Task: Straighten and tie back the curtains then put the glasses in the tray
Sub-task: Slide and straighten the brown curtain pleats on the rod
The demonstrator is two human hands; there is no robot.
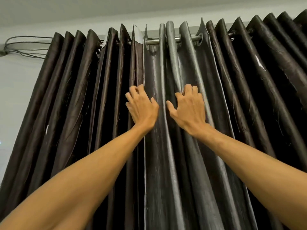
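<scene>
Head view says I'm starting: left hand (141, 107) and right hand (187, 108) curl fingers (132, 90) into untied curtains (74, 97); glasses unseen.

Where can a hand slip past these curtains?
Along the edge where the brown curtain meets the grey curtain, right by the left hand. Bare wall lies left of the brown curtain. Right of the right hand, the folds crowd tight.
</scene>
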